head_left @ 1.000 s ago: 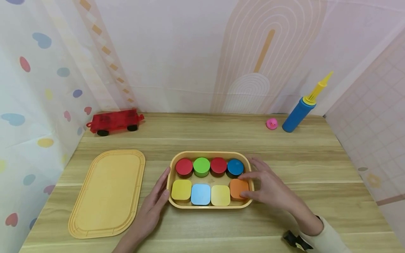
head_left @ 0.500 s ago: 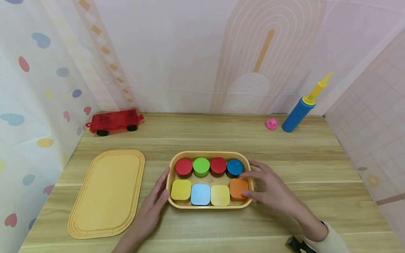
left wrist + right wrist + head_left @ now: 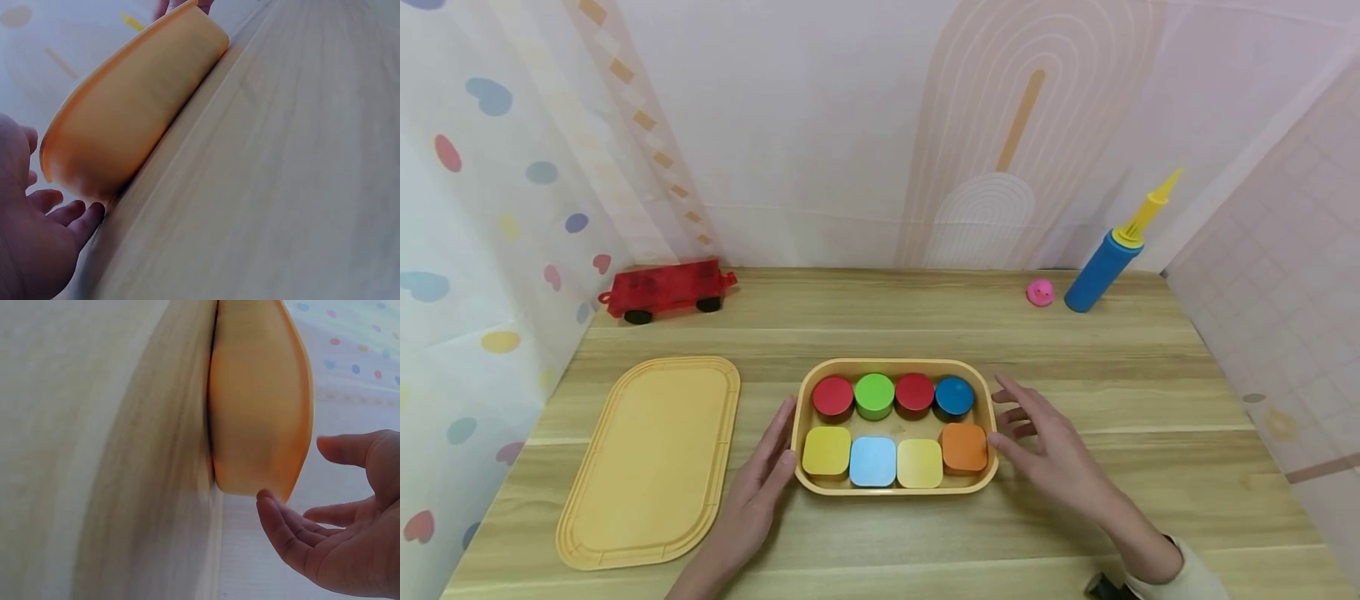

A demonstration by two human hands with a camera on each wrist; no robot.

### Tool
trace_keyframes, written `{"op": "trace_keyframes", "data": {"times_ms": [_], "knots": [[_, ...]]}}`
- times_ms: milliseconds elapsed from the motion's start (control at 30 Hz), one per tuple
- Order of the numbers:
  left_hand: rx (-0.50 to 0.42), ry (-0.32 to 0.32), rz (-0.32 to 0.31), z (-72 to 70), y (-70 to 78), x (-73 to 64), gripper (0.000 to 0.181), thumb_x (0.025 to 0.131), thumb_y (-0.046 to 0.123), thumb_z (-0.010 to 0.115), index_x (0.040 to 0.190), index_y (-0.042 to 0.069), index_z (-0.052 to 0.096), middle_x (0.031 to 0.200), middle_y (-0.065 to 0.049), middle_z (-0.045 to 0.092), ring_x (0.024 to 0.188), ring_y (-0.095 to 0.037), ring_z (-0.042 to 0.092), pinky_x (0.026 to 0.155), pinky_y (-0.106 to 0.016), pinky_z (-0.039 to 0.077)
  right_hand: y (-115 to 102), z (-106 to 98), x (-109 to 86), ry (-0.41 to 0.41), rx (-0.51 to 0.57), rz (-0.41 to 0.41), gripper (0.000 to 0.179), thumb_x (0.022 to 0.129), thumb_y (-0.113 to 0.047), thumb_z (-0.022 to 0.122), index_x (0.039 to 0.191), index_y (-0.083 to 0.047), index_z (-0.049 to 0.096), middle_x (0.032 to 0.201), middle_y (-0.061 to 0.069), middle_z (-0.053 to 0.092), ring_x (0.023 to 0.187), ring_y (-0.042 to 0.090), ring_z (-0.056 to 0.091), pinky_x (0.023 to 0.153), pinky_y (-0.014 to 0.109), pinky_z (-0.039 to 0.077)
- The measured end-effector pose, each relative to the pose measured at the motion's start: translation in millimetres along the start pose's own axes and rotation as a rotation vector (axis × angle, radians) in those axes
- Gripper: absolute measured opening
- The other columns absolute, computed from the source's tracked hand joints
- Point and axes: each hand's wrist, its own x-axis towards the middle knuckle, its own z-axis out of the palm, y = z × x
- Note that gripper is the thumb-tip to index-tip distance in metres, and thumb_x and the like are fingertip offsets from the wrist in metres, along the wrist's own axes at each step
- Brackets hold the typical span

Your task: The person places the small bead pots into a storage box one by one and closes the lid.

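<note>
In the head view a yellow-orange box point(image 3: 895, 492) stands mid-table. Its far row has two round red pieces point(image 3: 832, 395), a green one point(image 3: 874, 392) and a blue one point(image 3: 954, 396). Nearer lie square yellow point(image 3: 827, 450), light blue point(image 3: 873, 461), pale yellow point(image 3: 919, 462) and orange point(image 3: 964, 447) pieces. My left hand point(image 3: 748, 504) rests its fingertips at the box's left end, fingers extended. At the right end is my right hand point(image 3: 1063, 458), fingers spread and holding nothing, thumb tip by the rim. Both wrist views show the box's outer wall point(image 3: 144, 94) beside the fingers.
A flat yellow lid-like panel point(image 3: 647, 467) lies left of the box. At the back left is a red toy wagon base point(image 3: 668, 289). A pink rubber duck point(image 3: 1040, 292) and a blue hand balloon pump point(image 3: 1101, 275) stand at the back right, before a patterned curtain.
My right hand has drawn back to the right, off the orange piece, to the outside of the box's right end. My left hand stays at the left end.
</note>
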Motion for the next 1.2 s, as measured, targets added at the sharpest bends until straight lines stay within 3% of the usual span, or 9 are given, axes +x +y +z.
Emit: {"op": "trace_keyframes", "data": {"times_ms": [133, 267, 367, 467, 600, 800, 1000, 1067, 1200], "knots": [[-0.06, 0.02, 0.06, -4.0, 4.7, -1.0, 0.058, 0.121, 0.015, 0.044, 0.177, 0.013, 0.028, 0.179, -0.013, 0.035, 0.156, 0.001, 0.038, 0.121, -0.011, 0.032, 2, -1, -1.7, -0.018, 0.018, 0.025, 0.066, 0.106, -0.002, 0.074, 0.166, 0.002, 0.046, 0.141, 0.018, 0.066, 0.109, 0.022, 0.072, 0.094, 0.032, 0.065], [-0.065, 0.074, 0.115, -14.6, 10.2, -3.9, 0.054, 0.12, 0.005, 0.043, 0.173, 0.011, 0.037, 0.173, -0.019, 0.045, 0.149, -0.003, 0.053, 0.117, -0.016, 0.043, 3, 0, -2.6, -0.033, 0.041, 0.035, 0.061, 0.107, -0.003, 0.072, 0.163, 0.001, 0.051, 0.138, 0.017, 0.067, 0.107, 0.021, 0.072, 0.092, 0.029, 0.065], [-0.051, 0.127, 0.142, -25.6, 14.9, -6.5, 0.053, 0.119, 0.001, 0.043, 0.171, 0.011, 0.044, 0.169, -0.008, 0.054, 0.143, -0.004, 0.06, 0.114, -0.016, 0.048, 3, 0, -2.8, -0.039, 0.045, 0.044, 0.061, 0.106, -0.002, 0.073, 0.163, 0.0, 0.052, 0.137, 0.017, 0.068, 0.106, 0.02, 0.071, 0.092, 0.028, 0.064], [-0.057, 0.181, 0.18, -37.7, 18.7, -7.0, 0.051, 0.117, -0.004, 0.043, 0.167, 0.004, 0.048, 0.164, 0.003, 0.059, 0.14, -0.005, 0.063, 0.111, -0.016, 0.052, 3, 1, -2.4, -0.042, 0.047, 0.045, 0.06, 0.106, -0.002, 0.073, 0.163, 0.0, 0.052, 0.137, 0.017, 0.068, 0.106, 0.019, 0.071, 0.092, 0.028, 0.064], [-0.045, 0.253, 0.194, -55.3, 23.0, -6.3, 0.047, 0.116, -0.006, 0.044, 0.162, -0.003, 0.052, 0.157, 0.004, 0.065, 0.135, -0.006, 0.066, 0.105, -0.015, 0.055, 3, 1, -2.3, -0.041, 0.054, 0.044, 0.06, 0.107, -0.004, 0.073, 0.163, 0.001, 0.052, 0.136, 0.016, 0.069, 0.106, 0.019, 0.071, 0.091, 0.028, 0.064], [0.051, 0.354, 0.133, -85.9, 24.7, -4.6, 0.043, 0.117, 0.0, 0.048, 0.159, -0.003, 0.056, 0.151, 0.009, 0.068, 0.129, -0.001, 0.068, 0.102, -0.011, 0.054, 3, 1, -3.9, -0.05, 0.067, 0.088, 0.061, 0.107, -0.003, 0.073, 0.163, 0.001, 0.051, 0.125, 0.012, 0.072, 0.105, 0.019, 0.071, 0.091, 0.027, 0.064], [-0.01, 0.464, 0.094, -116.5, 13.6, -4.4, 0.041, 0.114, -0.003, 0.054, 0.154, -0.006, 0.06, 0.143, 0.009, 0.072, 0.125, 0.002, 0.069, 0.1, -0.007, 0.053, 5, 0, -4.9, -0.06, 0.095, 0.071, 0.061, 0.105, 0.0, 0.073, 0.162, 0.004, 0.051, 0.114, 0.005, 0.072, 0.099, 0.015, 0.068, 0.088, 0.025, 0.063], [0.035, 0.49, 0.061, -128.1, 8.6, -3.8, 0.04, 0.114, -0.001, 0.057, 0.153, -0.004, 0.062, 0.138, 0.016, 0.072, 0.121, 0.006, 0.069, 0.097, -0.006, 0.053, 5, 0, -5.3, -0.063, 0.107, 0.071, 0.062, 0.105, 0.001, 0.073, 0.163, 0.005, 0.05, 0.111, 0.004, 0.071, 0.097, 0.014, 0.067, 0.086, 0.025, 0.063], [0.142, 0.483, -0.065, -152.6, -1.7, -3.1, 0.039, 0.114, 0.009, 0.062, 0.153, 0.008, 0.066, 0.126, 0.035, 0.069, 0.105, 0.015, 0.07, 0.088, -0.002, 0.053, 6, -1, -6.7, -0.079, 0.121, 0.087, 0.063, 0.106, 0.001, 0.072, 0.163, 0.006, 0.048, 0.108, 0.004, 0.07, 0.094, 0.014, 0.066, 0.084, 0.024, 0.062]]}}
